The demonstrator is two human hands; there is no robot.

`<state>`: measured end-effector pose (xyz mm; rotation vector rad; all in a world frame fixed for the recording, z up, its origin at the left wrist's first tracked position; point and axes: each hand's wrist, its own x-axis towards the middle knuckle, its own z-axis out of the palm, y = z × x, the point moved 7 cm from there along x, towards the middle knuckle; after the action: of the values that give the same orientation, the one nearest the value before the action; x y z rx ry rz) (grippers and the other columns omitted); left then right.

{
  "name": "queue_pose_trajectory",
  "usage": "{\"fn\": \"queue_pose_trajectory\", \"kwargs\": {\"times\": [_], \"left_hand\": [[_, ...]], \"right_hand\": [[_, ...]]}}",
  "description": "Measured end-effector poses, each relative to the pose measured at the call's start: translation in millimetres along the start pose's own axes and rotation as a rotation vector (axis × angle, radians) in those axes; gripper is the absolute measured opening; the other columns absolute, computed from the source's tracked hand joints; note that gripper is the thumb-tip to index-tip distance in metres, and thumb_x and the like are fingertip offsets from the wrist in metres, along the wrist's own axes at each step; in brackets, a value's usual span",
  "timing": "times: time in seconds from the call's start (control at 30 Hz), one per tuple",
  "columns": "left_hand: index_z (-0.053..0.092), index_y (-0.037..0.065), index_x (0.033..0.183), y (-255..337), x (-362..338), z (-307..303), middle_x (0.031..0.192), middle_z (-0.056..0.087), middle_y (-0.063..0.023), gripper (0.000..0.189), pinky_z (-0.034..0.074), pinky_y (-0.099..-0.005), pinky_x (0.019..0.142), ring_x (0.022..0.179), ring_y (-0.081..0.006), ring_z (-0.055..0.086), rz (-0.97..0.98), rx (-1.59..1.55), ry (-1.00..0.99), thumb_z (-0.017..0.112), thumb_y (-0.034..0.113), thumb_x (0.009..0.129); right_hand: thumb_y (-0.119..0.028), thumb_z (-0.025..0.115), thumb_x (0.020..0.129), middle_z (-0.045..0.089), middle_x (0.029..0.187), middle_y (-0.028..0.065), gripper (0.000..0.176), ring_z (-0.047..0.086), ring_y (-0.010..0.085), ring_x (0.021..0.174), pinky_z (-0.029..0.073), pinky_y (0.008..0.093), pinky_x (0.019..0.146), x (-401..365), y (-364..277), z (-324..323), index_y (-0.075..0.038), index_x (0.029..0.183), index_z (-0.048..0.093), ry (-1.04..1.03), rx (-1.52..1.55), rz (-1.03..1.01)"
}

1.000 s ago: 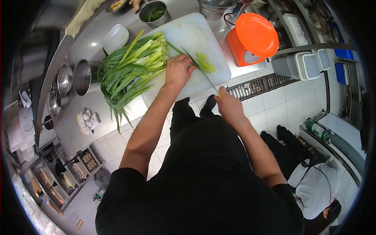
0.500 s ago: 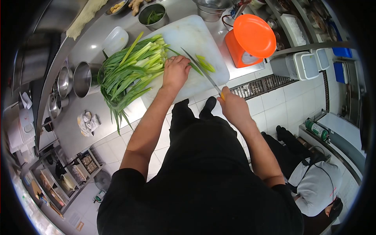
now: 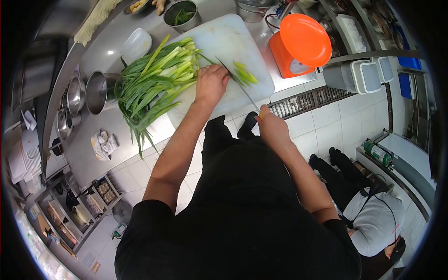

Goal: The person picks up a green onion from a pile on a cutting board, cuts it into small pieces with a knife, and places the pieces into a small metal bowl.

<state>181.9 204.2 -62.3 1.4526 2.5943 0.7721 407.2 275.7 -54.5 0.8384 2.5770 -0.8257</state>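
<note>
My left hand (image 3: 212,84) is closed, its curled fingers pressing a scallion stalk to the white cutting board (image 3: 228,35). Beside it, a large bunch of scallions (image 3: 158,79) covers the board's left side and hangs past its edge. My right hand (image 3: 273,128) grips a kitchen knife (image 3: 248,96) by its yellow handle, mostly hidden by the fingers. The blade slants up and left, its edge close by my left fingertips. Some cut scallion pieces (image 3: 245,73) lie right of the blade. How far the blade has gone into the stalk is hard to see.
An orange scale (image 3: 305,41) stands right of the board. Behind are a metal pot with greens (image 3: 182,17) and a white dish (image 3: 137,45). Metal pots (image 3: 100,92) and a crumpled cloth (image 3: 104,144) are at left. Another person (image 3: 375,219) is at lower right.
The knife has shifted slightly left and down, its blade now closer to my left fingers. My right hand has moved a little left and lower. The cut pieces have spread slightly.
</note>
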Motion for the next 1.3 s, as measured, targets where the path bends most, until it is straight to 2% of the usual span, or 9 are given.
{"fn": "queue_pose_trajectory", "kwargs": {"times": [0.3,0.4,0.5,0.73,0.83,0.93,1.07,1.3], "left_hand": [[0.077,0.008,0.099,26,-22,0,0.106,0.074,-0.0066,0.015,0.05,-0.046,0.096,0.106,-0.032,0.067,0.039,-0.121,0.003,0.082,0.011,0.085],[0.076,0.008,0.102,14,-19,-9,0.107,0.073,-0.0076,0.017,0.049,-0.0462,0.095,0.105,-0.0336,0.067,-0.016,-0.065,0.113,0.081,0.01,0.086],[0.074,0.008,0.104,-1,-11,-11,0.106,0.073,-0.0087,0.018,0.049,-0.0467,0.093,0.104,-0.0348,0.066,-0.041,-0.02,0.1,0.08,0.009,0.087],[0.075,0.009,0.096,-5,-8,-5,0.1,0.072,-0.0077,0.012,0.049,-0.0463,0.09,0.099,-0.0332,0.067,-0.019,0.019,0.102,0.08,0.009,0.086],[0.075,0.009,0.096,-5,-9,-4,0.1,0.073,-0.0069,0.012,0.049,-0.046,0.09,0.099,-0.0331,0.067,-0.033,0.02,0.1,0.08,0.009,0.085],[0.076,0.009,0.094,-5,-8,-4,0.1,0.072,-0.0069,0.009,0.049,-0.0464,0.092,0.101,-0.0325,0.067,-0.026,0.004,0.109,0.078,0.011,0.086],[0.076,0.009,0.094,-5,-9,-4,0.101,0.072,-0.0065,0.009,0.049,-0.0463,0.093,0.102,-0.0316,0.067,-0.004,-0.002,0.077,0.078,0.011,0.086],[0.076,0.008,0.099,11,-24,-3,0.107,0.074,-0.0071,0.014,0.05,-0.0456,0.094,0.105,-0.0321,0.068,0.074,-0.051,0.051,0.079,0.009,0.086]], "right_hand": [[-0.027,0.065,0.105,0.074,0.084,0.0227,0.029,0.074,0.0444,0.082,0.058,0.055,0.072,16,-4,-24,-0.002,0.114,0.053,0.068,0.021,-0.058],[-0.028,0.065,0.104,0.074,0.083,0.022,0.03,0.074,0.0436,0.081,0.058,0.0547,0.072,2,-3,-33,-0.002,0.114,0.053,0.055,0.019,-0.046],[-0.028,0.066,0.104,0.074,0.083,0.0216,0.03,0.074,0.0426,0.08,0.059,0.0539,0.071,-9,-4,-32,-0.002,0.113,0.053,0.011,-0.015,-0.03],[-0.027,0.065,0.104,0.073,0.084,0.0212,0.028,0.075,0.0414,0.078,0.06,0.0519,0.069,-27,-2,-22,-0.003,0.112,0.054,-0.032,-0.046,0.02],[-0.026,0.066,0.104,0.072,0.081,0.0237,0.028,0.072,0.0471,0.076,0.056,0.0571,0.064,-28,3,-16,-0.003,0.11,0.05,0.032,-0.032,-0.017],[-0.025,0.065,0.104,0.074,0.088,0.0208,0.027,0.075,0.0419,0.08,0.06,0.0522,0.069,-24,6,-6,-0.003,0.114,0.052,-0.013,-0.092,0.021],[-0.024,0.064,0.105,0.074,0.087,0.0203,0.027,0.075,0.0424,0.083,0.059,0.0533,0.071,-7,7,4,-0.003,0.113,0.052,-0.006,-0.049,-0.007],[-0.025,0.064,0.105,0.074,0.087,0.0211,0.026,0.074,0.0429,0.083,0.058,0.055,0.072,10,-10,-18,-0.002,0.11,0.052,0.048,-0.01,-0.087]]}}
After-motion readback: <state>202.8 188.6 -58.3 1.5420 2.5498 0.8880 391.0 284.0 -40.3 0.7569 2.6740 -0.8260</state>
